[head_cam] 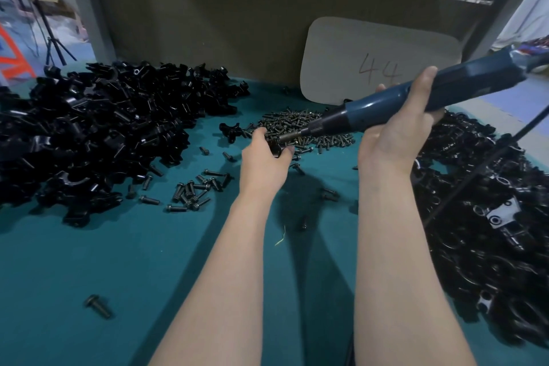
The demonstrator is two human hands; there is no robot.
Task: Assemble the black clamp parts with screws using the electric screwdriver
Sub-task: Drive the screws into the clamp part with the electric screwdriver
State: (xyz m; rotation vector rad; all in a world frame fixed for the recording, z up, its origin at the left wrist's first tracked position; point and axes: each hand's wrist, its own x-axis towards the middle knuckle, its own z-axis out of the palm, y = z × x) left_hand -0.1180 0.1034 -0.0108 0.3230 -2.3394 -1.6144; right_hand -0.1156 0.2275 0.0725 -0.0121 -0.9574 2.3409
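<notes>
L hand [264, 160] pinches clamp part [276, 149]; R hand [395, 134] grips screwdriver [371, 107], bit at part

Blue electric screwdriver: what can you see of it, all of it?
The slim dark-blue electric screwdriver looks plastic, with a black ribbed collar and thin metal bit in front. The right hand grips its middle, holding it tilted, bit pointing down-left over the heap of small dark screws, close to a small black clamp part held in the left hand. Its rear end leaves the picture.
</notes>
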